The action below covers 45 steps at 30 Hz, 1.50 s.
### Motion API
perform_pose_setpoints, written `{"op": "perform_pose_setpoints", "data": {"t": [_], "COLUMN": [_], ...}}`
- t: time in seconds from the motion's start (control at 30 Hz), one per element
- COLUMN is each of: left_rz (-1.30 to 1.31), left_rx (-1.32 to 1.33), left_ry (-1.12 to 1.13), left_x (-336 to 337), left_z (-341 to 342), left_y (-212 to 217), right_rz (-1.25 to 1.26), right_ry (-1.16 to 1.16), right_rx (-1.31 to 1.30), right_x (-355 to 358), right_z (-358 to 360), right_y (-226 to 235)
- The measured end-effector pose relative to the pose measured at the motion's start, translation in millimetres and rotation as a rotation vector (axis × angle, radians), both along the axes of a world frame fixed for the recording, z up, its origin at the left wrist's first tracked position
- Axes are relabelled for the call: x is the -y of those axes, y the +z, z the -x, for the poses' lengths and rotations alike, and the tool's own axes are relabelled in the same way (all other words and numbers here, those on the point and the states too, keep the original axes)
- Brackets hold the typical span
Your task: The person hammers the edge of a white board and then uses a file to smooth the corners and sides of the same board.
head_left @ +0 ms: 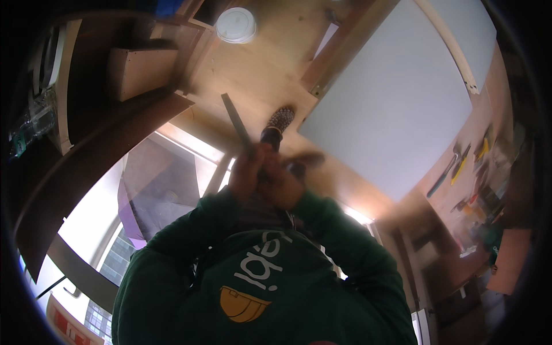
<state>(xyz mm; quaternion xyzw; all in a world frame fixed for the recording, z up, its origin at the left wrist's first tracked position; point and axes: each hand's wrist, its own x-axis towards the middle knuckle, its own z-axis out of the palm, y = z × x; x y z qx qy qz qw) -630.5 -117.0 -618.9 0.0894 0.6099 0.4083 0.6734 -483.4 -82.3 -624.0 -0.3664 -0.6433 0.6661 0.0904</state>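
Both hands clamped together, chest height.
Left hand [246, 172] grips flat file [237, 122]; right hand [283, 183] closed on round brush [277, 125]. Grey panel [397, 103] edge just right.

Both hands together over the chest: left hand [246, 172] wrapped round a flat metal file [236, 122], right hand [284, 183] gripping a dark handle [271, 137] with a mesh-looking tip. White lid [236, 25] well beyond hands, grey panel [391, 115] off right
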Motion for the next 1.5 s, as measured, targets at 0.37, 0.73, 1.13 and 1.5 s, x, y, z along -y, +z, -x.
{"op": "perform_pose_setpoints", "data": {"t": [0.37,0.73,1.13,1.5], "left_rz": [-0.459,-0.234,0.014,0.072], "left_rx": [-0.598,-0.302,-0.227,-0.288], "left_ry": [-0.326,-0.537,-0.143,-0.120], "left_x": [-4.2,3.6,-38.4,-65.4], "left_z": [14.3,7.9,-29.8,-49.9], "left_y": [-71.4,-62.4,-67.6,-58.6], "right_rz": [-1.089,-1.021,-1.033,-1.038], "right_ry": [-0.534,-0.433,-0.413,-0.421], "right_rx": [0.690,0.845,0.827,0.816], "right_x": [-237.6,-240.0,-241.1,-241.5], "right_z": [-120.7,-113.6,-113.5,-115.4], "right_y": [-64.0,-87.8,-86.7,-88.4]}}
